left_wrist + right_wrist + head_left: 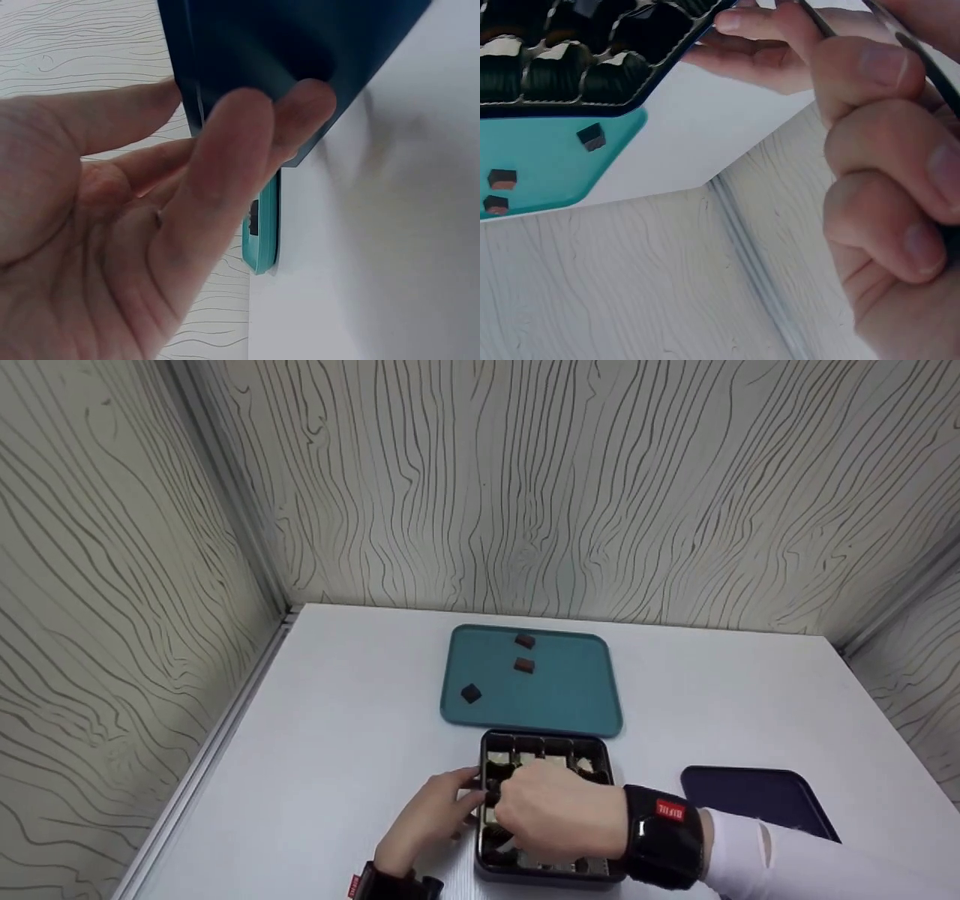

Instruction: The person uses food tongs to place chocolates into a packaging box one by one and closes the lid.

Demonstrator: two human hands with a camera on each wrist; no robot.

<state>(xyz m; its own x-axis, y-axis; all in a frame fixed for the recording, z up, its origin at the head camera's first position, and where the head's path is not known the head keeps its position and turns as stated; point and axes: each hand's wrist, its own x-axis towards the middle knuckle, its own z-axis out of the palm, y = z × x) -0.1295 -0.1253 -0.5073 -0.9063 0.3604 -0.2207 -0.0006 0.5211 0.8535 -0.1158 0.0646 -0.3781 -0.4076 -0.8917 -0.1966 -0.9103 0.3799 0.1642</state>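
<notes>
A dark box [517, 877] divided into small compartments stands at the table's front. Pale pieces [498, 757] and dark, wavy-edged liners [553, 75] show in several compartments. Against the box's left side rests my left hand [433, 808], fingers extended, the thumb by its upper edge in the left wrist view. My right hand [559, 814] is above the box and hides much of its middle. Its curled fingers grip tweezers [932, 69], seen as two slim dark arms in the right wrist view; their tips are out of that view.
Behind the box lies a teal tray [570, 690] with three small brown blocks, one dark block [471, 693] apart at the left. A dark navy tray [750, 795] is partly covered by my right sleeve [795, 855]. Wood-patterned panels [480, 487] surround the white table [360, 697].
</notes>
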